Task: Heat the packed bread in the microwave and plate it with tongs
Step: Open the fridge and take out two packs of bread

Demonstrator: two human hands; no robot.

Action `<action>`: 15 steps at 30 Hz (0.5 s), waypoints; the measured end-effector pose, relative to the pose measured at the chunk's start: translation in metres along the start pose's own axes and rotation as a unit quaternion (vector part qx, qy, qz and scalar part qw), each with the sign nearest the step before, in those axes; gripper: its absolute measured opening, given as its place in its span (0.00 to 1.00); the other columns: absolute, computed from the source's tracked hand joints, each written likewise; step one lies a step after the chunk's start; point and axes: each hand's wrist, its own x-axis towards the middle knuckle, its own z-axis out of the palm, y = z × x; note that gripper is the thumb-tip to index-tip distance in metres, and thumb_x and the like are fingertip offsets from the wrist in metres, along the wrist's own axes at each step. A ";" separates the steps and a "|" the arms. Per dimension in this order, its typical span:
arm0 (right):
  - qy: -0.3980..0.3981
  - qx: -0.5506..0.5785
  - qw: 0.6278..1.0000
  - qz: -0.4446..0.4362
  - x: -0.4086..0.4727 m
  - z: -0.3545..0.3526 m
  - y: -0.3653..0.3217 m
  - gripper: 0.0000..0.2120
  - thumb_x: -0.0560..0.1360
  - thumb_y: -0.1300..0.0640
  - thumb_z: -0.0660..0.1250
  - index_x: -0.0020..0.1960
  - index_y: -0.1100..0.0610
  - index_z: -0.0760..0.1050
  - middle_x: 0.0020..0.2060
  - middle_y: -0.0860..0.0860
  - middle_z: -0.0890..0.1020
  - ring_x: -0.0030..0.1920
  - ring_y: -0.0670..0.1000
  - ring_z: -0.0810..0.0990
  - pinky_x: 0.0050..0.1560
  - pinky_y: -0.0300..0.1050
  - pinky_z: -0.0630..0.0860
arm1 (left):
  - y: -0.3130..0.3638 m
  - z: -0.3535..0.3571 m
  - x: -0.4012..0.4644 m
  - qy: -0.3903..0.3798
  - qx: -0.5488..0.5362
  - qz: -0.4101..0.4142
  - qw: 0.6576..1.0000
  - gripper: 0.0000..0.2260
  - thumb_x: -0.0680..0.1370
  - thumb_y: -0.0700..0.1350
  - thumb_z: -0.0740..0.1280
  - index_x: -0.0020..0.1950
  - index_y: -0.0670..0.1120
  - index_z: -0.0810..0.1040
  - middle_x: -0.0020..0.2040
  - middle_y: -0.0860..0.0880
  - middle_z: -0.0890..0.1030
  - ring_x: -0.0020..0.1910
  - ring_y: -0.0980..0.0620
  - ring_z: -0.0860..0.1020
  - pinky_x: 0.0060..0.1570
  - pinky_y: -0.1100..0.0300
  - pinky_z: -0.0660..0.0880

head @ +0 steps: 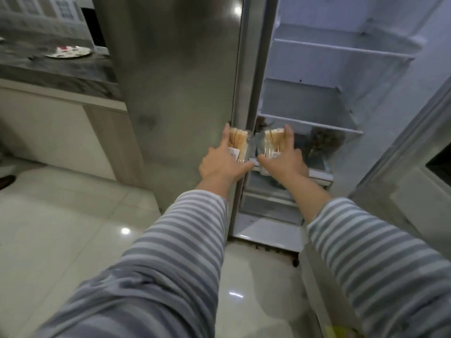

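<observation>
Both striped sleeves reach toward the fridge [317, 98]. Left hand [220, 164] is wrapped around one bread pack [238, 143], just outside the fridge's closed left door. Right hand [284, 157] is wrapped around a second bread pack [272, 140] at the fridge's lower shelf front.

Risk: clear packs look slick, and a one-handed grip each could slip or clip the shelf lip or door edge.

Room: open floor left of the fridge; plate [69, 52] on the table, far left of it.

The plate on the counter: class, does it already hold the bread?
No: the plate sits apart on the counter, while both bread packs are in the hands at the fridge.
</observation>
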 end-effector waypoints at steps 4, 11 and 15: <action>-0.031 -0.001 0.999 -0.022 -0.030 0.047 -0.045 0.47 0.70 0.40 0.69 0.74 0.33 0.37 0.67 0.60 0.69 0.62 0.63 0.74 0.52 0.52 0.71 | -0.065 -0.038 -0.010 0.024 -0.005 -0.037 0.999 0.49 0.68 0.62 0.71 0.75 0.66 0.38 0.66 0.39 0.71 0.61 0.37 0.75 0.58 0.48 0.71; -0.080 0.018 0.992 -0.094 -0.091 0.135 -0.155 0.46 0.71 0.39 0.68 0.74 0.34 0.37 0.65 0.57 0.70 0.62 0.60 0.74 0.57 0.52 0.70 | -0.197 -0.130 -0.013 0.083 0.018 -0.101 0.991 0.49 0.68 0.64 0.70 0.75 0.66 0.37 0.65 0.39 0.71 0.58 0.39 0.76 0.54 0.49 0.74; -0.106 0.072 0.983 -0.134 -0.122 0.186 -0.219 0.46 0.70 0.40 0.69 0.74 0.34 0.40 0.64 0.55 0.72 0.62 0.58 0.74 0.58 0.52 0.69 | -0.274 -0.184 -0.013 0.127 0.035 -0.129 0.983 0.48 0.68 0.65 0.69 0.76 0.65 0.38 0.62 0.41 0.72 0.57 0.40 0.77 0.52 0.50 0.73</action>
